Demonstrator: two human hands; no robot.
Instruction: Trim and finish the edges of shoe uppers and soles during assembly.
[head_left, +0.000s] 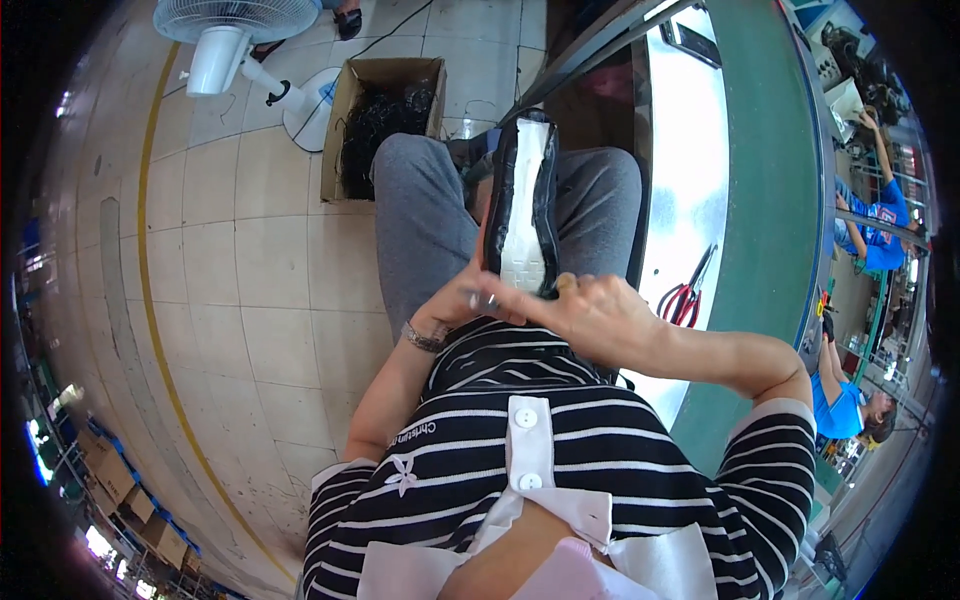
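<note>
A shoe (522,210), sole up, stands out from my lap between my knees. Its long bottom is white, and black material wraps its edges. My left hand (462,298) is closed round the near end from the left, and its fingers are partly hidden and slightly blurred. Against the same end lies my right hand (590,315), its fingers curled and its forefinger reaching left across to the left hand. Whatever the right fingers pinch is too hidden to make out.
A cardboard box (433,95) with tangled black material stands on the floor beyond my left knee. Right of me, a metal ledge (690,180) holds red-handled scissors (685,300) and a phone (690,42), beside a green belt (765,180). A fan (218,60) stands far left. Other people sit far right.
</note>
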